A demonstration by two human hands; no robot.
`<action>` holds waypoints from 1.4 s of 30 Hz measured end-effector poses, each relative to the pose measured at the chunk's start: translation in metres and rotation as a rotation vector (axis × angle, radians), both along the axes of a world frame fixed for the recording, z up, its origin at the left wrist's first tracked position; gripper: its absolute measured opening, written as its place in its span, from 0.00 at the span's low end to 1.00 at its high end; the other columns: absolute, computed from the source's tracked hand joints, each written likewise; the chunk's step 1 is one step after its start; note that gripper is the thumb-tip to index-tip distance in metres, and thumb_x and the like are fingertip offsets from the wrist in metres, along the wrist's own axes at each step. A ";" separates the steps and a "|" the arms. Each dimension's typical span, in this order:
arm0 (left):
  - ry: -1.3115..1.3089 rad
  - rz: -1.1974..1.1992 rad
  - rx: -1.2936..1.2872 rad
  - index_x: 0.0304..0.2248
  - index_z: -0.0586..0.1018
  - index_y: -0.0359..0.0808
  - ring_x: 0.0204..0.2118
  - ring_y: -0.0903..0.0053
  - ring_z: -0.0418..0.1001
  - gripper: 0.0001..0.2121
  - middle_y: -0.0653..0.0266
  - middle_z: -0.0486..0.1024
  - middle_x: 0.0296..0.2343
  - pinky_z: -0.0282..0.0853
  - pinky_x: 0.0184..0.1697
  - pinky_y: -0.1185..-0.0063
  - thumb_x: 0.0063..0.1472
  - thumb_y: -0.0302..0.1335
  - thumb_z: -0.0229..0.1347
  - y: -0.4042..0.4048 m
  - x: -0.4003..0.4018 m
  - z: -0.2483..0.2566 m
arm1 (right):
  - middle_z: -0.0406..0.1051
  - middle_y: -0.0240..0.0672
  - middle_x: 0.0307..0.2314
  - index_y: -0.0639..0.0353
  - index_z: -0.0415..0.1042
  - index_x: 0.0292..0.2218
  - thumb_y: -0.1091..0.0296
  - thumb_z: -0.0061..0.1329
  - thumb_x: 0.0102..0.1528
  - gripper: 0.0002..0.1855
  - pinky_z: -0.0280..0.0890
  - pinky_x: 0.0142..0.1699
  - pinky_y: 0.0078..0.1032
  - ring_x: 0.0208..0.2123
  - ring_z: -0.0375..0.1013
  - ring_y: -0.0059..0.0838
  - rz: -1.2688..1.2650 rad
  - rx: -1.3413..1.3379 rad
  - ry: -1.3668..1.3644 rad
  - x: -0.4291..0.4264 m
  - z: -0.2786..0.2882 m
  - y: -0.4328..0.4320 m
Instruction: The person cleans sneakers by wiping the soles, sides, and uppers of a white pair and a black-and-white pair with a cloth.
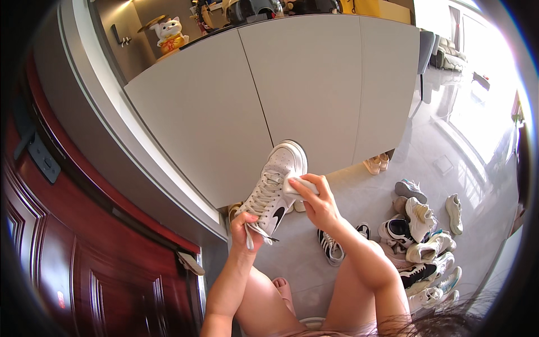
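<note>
A white lace-up sneaker [269, 189] with a black swoosh on its side is held up before me, toe pointing away. My left hand [243, 229] grips it at the heel end, the thumb near the loose white laces [252, 236]. In my right hand [322, 204] is a white wad [301, 186], perhaps a cloth or wipe, pressed against the side of the shoe near the toe. The fingers hide part of the wad. The sole is mostly out of sight.
Several shoes lie heaped on the grey tiled floor [421, 236] at the right. A black striped sneaker [332, 248] stands between my knees. Ahead is a pale cabinet [303, 92] with a lucky-cat figurine [170, 36] on top. A dark red door [105, 252] is at the left.
</note>
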State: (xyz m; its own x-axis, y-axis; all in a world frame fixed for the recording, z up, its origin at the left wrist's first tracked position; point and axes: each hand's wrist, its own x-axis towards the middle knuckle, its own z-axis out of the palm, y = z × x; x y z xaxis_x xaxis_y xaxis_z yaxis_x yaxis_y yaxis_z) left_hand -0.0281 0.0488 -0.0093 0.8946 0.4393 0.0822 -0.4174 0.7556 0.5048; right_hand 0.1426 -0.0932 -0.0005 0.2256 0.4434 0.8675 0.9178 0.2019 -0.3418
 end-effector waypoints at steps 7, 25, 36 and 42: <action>-0.040 -0.171 -0.023 0.55 0.64 0.22 0.54 0.58 0.69 0.33 0.45 0.69 0.51 0.64 0.59 0.67 0.44 0.19 0.46 0.014 -0.003 -0.009 | 0.62 0.46 0.47 0.51 0.69 0.55 0.89 0.42 0.47 0.35 0.67 0.49 0.35 0.45 0.68 0.48 -0.193 0.160 0.242 0.034 0.012 -0.006; 0.023 0.045 -0.093 0.51 0.70 0.25 0.49 0.56 0.73 0.31 0.49 0.74 0.46 0.69 0.56 0.65 0.43 0.25 0.47 -0.007 0.010 0.009 | 0.63 0.49 0.44 0.52 0.72 0.52 0.90 0.47 0.40 0.37 0.69 0.45 0.34 0.43 0.68 0.49 -0.007 0.012 -0.075 0.004 -0.005 -0.008; -0.019 0.044 -0.034 0.53 0.68 0.26 0.49 0.57 0.73 0.33 0.50 0.73 0.46 0.70 0.53 0.66 0.43 0.27 0.47 -0.010 0.008 0.009 | 0.61 0.50 0.44 0.52 0.67 0.56 0.90 0.48 0.41 0.40 0.69 0.45 0.37 0.43 0.68 0.50 0.091 -0.082 0.012 -0.022 -0.022 -0.004; 0.026 0.107 -0.066 0.52 0.69 0.25 0.49 0.57 0.73 0.32 0.49 0.74 0.46 0.69 0.55 0.65 0.42 0.27 0.47 -0.018 0.012 0.016 | 0.62 0.49 0.44 0.53 0.65 0.57 0.89 0.46 0.46 0.37 0.69 0.44 0.37 0.43 0.68 0.50 -0.139 0.031 0.194 -0.006 -0.011 0.003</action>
State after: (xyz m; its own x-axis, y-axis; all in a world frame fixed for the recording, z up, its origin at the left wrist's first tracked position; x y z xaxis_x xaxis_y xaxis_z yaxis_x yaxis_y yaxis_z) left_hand -0.0165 0.0303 0.0065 0.8439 0.5358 0.0280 -0.4848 0.7393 0.4673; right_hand 0.1365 -0.0903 -0.0117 0.4463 0.3705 0.8146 0.8551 0.0917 -0.5102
